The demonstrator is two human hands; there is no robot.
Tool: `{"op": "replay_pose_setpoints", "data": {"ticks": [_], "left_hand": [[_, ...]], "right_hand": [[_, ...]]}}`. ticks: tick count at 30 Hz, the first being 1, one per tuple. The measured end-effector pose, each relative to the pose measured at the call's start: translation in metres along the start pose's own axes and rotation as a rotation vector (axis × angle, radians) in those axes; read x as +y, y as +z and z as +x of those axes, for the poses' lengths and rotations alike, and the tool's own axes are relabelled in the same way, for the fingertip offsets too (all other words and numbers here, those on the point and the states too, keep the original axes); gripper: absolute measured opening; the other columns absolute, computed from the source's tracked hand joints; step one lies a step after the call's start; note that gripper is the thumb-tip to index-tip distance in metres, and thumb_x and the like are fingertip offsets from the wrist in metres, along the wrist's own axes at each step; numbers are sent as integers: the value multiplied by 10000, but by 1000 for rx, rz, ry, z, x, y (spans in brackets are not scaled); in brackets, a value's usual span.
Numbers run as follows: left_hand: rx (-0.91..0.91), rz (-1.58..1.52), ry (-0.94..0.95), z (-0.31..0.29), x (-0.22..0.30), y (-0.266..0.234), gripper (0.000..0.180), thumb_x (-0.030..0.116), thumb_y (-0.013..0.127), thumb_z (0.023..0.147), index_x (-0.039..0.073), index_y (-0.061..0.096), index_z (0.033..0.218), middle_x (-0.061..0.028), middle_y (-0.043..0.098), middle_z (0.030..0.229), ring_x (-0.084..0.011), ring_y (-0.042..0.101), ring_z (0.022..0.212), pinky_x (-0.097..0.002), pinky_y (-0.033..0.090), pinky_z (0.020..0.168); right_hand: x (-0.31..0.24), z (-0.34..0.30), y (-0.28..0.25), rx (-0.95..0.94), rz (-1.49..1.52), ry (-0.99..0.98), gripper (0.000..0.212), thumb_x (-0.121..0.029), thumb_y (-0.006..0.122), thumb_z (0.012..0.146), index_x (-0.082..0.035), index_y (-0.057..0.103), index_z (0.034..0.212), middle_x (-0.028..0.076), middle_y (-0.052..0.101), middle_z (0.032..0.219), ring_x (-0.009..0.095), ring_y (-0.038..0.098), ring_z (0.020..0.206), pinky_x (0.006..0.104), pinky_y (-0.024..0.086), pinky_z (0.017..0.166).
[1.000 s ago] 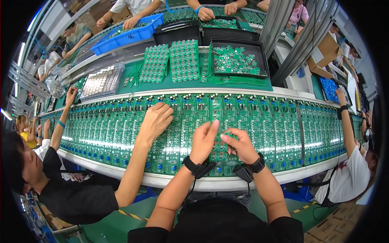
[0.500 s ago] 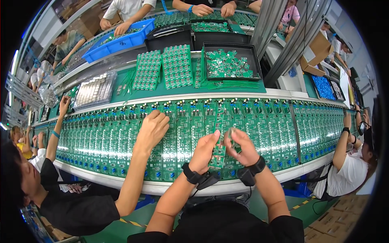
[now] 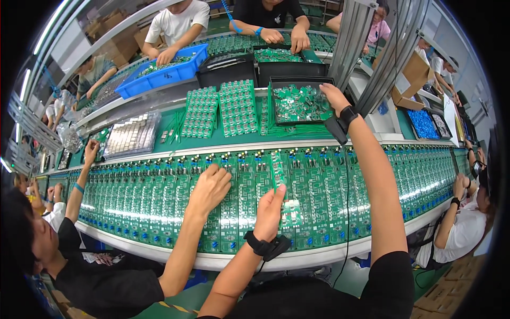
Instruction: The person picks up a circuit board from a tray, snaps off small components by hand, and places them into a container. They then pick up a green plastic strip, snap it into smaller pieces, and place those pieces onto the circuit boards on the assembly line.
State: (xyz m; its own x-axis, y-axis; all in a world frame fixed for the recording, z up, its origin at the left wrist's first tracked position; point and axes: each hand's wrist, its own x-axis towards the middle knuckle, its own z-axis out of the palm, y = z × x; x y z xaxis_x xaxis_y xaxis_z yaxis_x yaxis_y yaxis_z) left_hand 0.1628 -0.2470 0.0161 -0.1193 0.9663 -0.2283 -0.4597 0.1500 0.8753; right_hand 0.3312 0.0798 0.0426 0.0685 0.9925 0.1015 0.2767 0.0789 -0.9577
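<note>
Grip of left hand [image 3: 269,213] on green board strip [image 3: 279,173], fingertips hidden

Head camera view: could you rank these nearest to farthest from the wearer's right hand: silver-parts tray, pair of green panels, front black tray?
1. Front black tray: the right hand is at its right edge.
2. Pair of green panels: left of that tray.
3. Silver-parts tray: farthest left, beyond the panels.
</note>
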Motion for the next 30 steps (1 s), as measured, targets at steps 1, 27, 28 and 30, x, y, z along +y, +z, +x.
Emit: {"op": "replay_pose_setpoints", "data": {"ticks": [1,27,28,30], "left_hand": [[-2,1,2,0,3,0,296,361,505,887,109,510,733,63,446,648,-5,412,575,-183,322,422],[30,60,-133,-2,8,10,320,331,498,896,63,541,727,56,440,526,-18,381,398,-168,304,349],[30,13,-177,-1,7,8,319,331,498,896,64,543,728,53,448,525,-19,382,391,-162,299,348],[-36,-119,-210,1,7,2,319,332,499,895,63,542,727,50,451,525,-19,381,390,-161,297,350]], "right_hand": [[-3,-3,-7,-72,-8,-44,291,-308,521,855,-65,585,1002,4,583,940,99,509,846,261,397,661],[-21,-310,1,-688,281,187,226,-234,480,910,-48,524,789,0,526,591,36,464,496,180,360,440],[-21,-311,2,-691,279,189,226,-234,480,910,-48,524,789,0,526,591,36,464,496,180,360,440],[-25,-313,5,-675,355,210,219,-231,472,913,-44,522,811,5,532,606,41,468,497,180,366,444]]}}
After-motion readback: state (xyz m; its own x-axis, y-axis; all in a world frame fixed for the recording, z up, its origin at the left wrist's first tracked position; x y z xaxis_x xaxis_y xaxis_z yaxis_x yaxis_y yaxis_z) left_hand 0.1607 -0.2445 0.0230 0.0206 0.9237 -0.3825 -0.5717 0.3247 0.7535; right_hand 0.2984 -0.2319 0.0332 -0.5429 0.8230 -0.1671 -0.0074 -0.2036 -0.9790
